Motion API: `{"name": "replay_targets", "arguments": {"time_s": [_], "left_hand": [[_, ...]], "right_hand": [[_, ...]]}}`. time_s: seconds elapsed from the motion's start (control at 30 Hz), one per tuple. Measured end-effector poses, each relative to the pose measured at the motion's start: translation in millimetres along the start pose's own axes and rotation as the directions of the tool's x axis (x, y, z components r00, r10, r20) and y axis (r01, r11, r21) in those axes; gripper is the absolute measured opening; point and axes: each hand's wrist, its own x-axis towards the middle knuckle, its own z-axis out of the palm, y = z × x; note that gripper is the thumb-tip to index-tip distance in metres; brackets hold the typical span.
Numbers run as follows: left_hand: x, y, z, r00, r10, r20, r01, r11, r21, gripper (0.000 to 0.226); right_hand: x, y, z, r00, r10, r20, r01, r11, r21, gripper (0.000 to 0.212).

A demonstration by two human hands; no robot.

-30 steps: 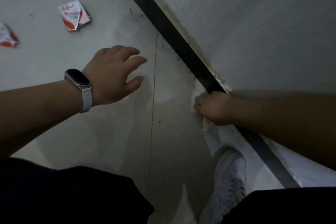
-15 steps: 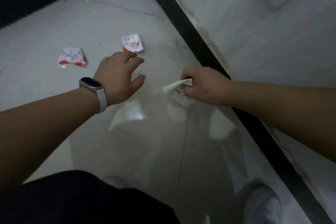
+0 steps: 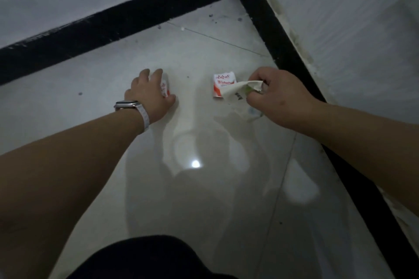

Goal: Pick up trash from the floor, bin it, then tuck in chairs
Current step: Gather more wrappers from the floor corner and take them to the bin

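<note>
My left hand (image 3: pixel 150 93), with a watch on its wrist, lies over a red-and-white wrapper (image 3: pixel 164 89) on the pale floor tiles. Its fingers curl around the wrapper, which is mostly hidden. A second red-and-white wrapper (image 3: pixel 221 82) lies flat on the floor just left of my right hand (image 3: pixel 281 97). That hand is shut on a crumpled white paper scrap (image 3: pixel 238 92), held a little above the floor and partly overlapping the second wrapper.
A black skirting strip (image 3: pixel 113 22) runs along the far wall and another along the right wall (image 3: pixel 294 70); they meet in a corner at the upper right. My dark-clothed knee (image 3: pixel 140 256) fills the bottom edge. Glossy tiles reflect a light spot.
My view and both hands have moved forward into the corner. My left hand has come down onto the left wrapper. My right hand carries the paper scrap it lifted from the wall's base.
</note>
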Motion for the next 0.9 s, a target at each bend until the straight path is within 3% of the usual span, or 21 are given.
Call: {"name": "replay_targets", "arguments": {"time_s": [0.13, 0.37, 0.5, 0.67, 0.77, 0.9], "left_hand": [[1.0, -4.2, 12.8, 0.998, 0.052, 0.029, -0.051, 0.998, -0.036, 0.066], [2.4, 0.7, 24.1, 0.986, 0.123, -0.111, -0.136, 0.984, -0.113, 0.026], [8.0, 23.1, 27.0, 0.990, 0.128, -0.064, -0.137, 0.978, -0.156, 0.024], [12.0, 88.0, 15.6, 0.978, 0.168, -0.125, -0.197, 0.939, -0.282, 0.019], [18.4, 121.3, 12.9, 0.963, 0.251, -0.097, -0.268, 0.924, -0.271, 0.027], [26.5, 131.2, 22.8, 0.936, 0.338, 0.100, -0.320, 0.933, -0.164, 0.065]], "right_hand": [[6.1, -3.3, 3.0, 1.000, 0.016, 0.001, -0.016, 1.000, 0.016, 0.004], [6.2, 3.8, 5.5, 0.999, 0.046, -0.006, -0.046, 0.998, 0.053, 0.004], [0.3, 14.0, -0.7, 0.997, 0.081, -0.009, -0.081, 0.996, 0.044, 0.004], [-6.1, 36.7, -15.8, 0.996, 0.090, -0.022, -0.088, 0.993, 0.077, 0.009], [-9.0, 49.4, -21.6, 0.995, 0.092, -0.027, -0.090, 0.993, 0.073, 0.014], [-12.4, 63.0, -29.5, 0.994, 0.102, -0.029, -0.099, 0.992, 0.080, 0.008]]}}
